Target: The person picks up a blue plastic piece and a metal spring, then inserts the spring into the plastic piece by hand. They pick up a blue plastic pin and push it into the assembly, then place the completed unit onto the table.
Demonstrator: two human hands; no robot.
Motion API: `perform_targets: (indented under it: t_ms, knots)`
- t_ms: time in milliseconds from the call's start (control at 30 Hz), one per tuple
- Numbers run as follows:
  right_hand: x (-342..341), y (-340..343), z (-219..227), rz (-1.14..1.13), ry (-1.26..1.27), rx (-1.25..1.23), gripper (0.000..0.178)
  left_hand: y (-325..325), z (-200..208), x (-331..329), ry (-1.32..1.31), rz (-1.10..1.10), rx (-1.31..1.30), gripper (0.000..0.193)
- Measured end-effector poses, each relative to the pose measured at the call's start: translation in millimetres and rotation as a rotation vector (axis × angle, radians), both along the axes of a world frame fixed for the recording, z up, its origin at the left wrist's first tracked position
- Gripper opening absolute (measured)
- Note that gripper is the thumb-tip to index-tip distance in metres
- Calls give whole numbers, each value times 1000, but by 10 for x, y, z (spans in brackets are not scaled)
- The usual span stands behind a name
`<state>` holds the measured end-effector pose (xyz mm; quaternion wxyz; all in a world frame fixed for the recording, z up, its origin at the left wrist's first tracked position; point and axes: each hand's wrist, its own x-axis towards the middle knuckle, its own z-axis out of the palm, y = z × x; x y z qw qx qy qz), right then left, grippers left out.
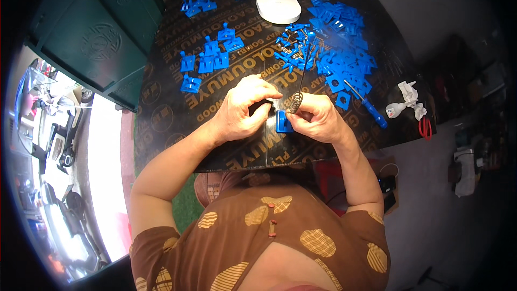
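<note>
My right hand (318,119) pinches a dark coil spring (295,102) between thumb and fingers. From the coil a long straight wire runs up toward the pile of blue parts. Just below the spring, a small blue plastic piece (281,122) rests on the table by my right fingertips, its right side partly hidden by them. My left hand (245,109) is curved at the left of the spring. Its thumb and forefinger are apart, and nothing shows between them.
A heap of blue plastic plates (344,48) and small blue pieces with metal pins (296,48) covers the right. Assembled blue pieces (212,54) stand at left. A white lamp base (278,6) is behind; a blue-handled screwdriver (371,109) and white bulb (396,109) lie right.
</note>
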<state>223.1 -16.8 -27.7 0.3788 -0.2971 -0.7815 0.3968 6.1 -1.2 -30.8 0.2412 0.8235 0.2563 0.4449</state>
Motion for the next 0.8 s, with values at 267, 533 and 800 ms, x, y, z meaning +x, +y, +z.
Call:
perform_targets:
  t_ms: [267,533,800]
  knots:
    - [-13,-11,49,-24,-15,-36,12,-5,22,0,5,-24,-11,28]
    - [-12,-18,45,-9,1,-48,7,2,8,-10,63,-131,-11,49]
    - [4,5,-27,-17,1,-39,9,-10,32,13,106,-172,15,52]
